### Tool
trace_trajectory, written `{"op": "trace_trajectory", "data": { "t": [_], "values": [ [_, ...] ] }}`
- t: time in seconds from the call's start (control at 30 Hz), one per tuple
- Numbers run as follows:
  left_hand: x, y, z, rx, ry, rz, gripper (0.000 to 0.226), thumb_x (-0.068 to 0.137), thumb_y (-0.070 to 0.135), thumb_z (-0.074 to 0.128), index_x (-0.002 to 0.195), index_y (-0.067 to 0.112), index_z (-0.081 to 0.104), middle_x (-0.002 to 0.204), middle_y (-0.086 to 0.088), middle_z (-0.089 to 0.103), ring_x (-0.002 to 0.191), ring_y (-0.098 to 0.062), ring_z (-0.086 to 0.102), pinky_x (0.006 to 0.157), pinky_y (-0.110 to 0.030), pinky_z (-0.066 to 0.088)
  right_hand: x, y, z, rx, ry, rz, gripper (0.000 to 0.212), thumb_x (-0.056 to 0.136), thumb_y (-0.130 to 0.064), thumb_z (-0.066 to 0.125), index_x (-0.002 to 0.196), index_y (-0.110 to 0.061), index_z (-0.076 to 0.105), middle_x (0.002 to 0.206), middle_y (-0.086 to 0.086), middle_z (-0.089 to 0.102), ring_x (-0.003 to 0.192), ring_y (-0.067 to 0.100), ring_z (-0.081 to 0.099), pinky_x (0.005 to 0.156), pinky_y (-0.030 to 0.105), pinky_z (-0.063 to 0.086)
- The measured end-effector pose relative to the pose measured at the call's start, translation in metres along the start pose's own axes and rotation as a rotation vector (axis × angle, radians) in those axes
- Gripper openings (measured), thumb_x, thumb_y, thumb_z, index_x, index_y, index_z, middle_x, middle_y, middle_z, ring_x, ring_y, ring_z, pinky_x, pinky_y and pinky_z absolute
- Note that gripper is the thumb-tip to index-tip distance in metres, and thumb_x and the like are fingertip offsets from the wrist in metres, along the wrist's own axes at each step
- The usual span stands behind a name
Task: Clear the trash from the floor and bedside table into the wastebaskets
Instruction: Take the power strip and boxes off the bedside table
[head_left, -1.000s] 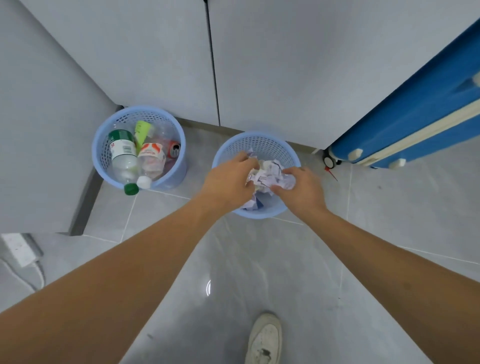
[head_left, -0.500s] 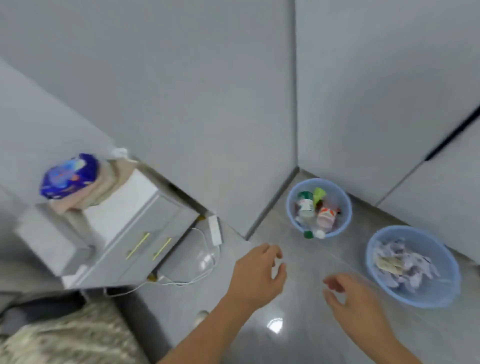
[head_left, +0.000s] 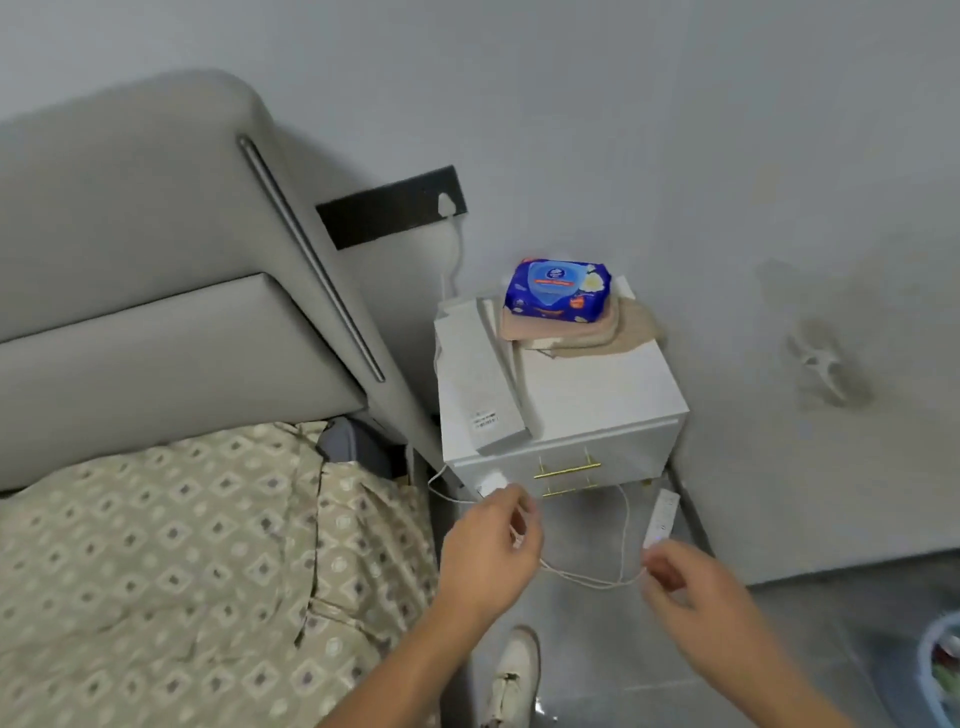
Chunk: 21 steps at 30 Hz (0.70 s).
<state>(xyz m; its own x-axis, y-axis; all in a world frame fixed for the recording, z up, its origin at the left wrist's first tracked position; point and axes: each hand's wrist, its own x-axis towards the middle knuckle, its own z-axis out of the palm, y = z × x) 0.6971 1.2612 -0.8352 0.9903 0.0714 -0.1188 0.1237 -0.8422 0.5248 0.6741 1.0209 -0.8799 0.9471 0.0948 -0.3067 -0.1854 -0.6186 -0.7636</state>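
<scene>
You have two hands (head_left: 488, 551), one wipes pack (head_left: 558, 290), one long box (head_left: 480, 384), one power strip (head_left: 661, 518), one basket (head_left: 937, 670) in view.

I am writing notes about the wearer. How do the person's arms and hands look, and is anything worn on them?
Both forearms are bare, no sleeves visible. The left hand and right hand show no gloves, rings or watch, though motion blur hides fine detail.

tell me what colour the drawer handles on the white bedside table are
Gold, clearest in the head view: drawer handles.
</scene>
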Motion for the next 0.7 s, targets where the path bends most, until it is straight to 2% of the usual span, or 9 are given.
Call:
{"op": "trace_trajectory", "data": {
  "t": [0.07,0.13,0.27,0.4,0.53,0.7],
  "values": [
    [0.021,-0.032,-0.013,-0.096,0.043,-0.096,0.011,0.090,0.042,0.053,0.088,0.031,0.056,0.074,0.012,0.063,0.071,-0.006,0.061,0.066,-0.032,0.051,0.045,-0.025,0.017,0.002,-0.014,-0.015,0.022,0.087,-0.022,0.074,0.090,-0.040,0.061,0.093,-0.017,0.066,0.085,-0.001,0.065,0.080,0.032,0.056],
    [0.046,-0.063,-0.020,-0.120,0.026,-0.156,0.008,0.089,0.041,0.055,0.088,0.033,0.055,0.074,0.012,0.063,0.070,-0.005,0.061,0.066,-0.033,0.052,0.093,-0.053,0.034,-0.012,-0.017,-0.022,0.023,0.087,-0.028,0.073,0.102,-0.038,0.060,0.103,-0.015,0.063,0.094,0.007,0.065,0.086,0.039,0.055],
    [0.102,-0.115,-0.025,-0.033,-0.053,-0.220,0.008,0.088,0.037,0.056,0.096,0.035,0.055,0.084,0.014,0.062,0.077,-0.005,0.060,0.066,-0.032,0.051,0.186,-0.122,0.071,-0.158,-0.022,-0.062,0.054,0.088,-0.042,0.070,0.135,-0.032,0.045,0.128,-0.002,0.045,0.115,0.023,0.053,0.094,0.044,0.051],
    [0.151,-0.151,-0.027,0.050,-0.091,-0.218,0.013,0.091,0.036,0.057,0.103,0.030,0.056,0.091,0.013,0.058,0.081,-0.009,0.056,0.063,-0.030,0.044,0.262,-0.179,0.124,-0.296,0.041,-0.091,0.079,0.080,-0.055,0.073,0.144,-0.032,0.033,0.146,0.004,0.032,0.128,0.033,0.040,0.095,0.049,0.050],
    [0.181,-0.179,-0.030,0.038,-0.102,-0.214,0.009,0.089,0.030,0.057,0.097,0.028,0.056,0.088,0.010,0.056,0.078,-0.014,0.057,0.061,-0.031,0.040,0.309,-0.196,0.170,-0.481,0.084,-0.075,0.099,0.071,-0.061,0.079,0.148,-0.031,0.023,0.151,0.010,0.026,0.126,0.037,0.039,0.094,0.052,0.046],
    [0.197,-0.203,-0.033,0.045,-0.107,-0.238,0.011,0.090,0.029,0.057,0.101,0.027,0.058,0.094,0.007,0.062,0.083,-0.016,0.061,0.068,-0.036,0.052,0.324,-0.177,0.179,-0.644,0.127,-0.083,0.102,0.067,-0.046,0.081,0.148,-0.033,0.020,0.153,0.010,0.017,0.114,0.037,0.043,0.086,0.047,0.048]
  ]
}}
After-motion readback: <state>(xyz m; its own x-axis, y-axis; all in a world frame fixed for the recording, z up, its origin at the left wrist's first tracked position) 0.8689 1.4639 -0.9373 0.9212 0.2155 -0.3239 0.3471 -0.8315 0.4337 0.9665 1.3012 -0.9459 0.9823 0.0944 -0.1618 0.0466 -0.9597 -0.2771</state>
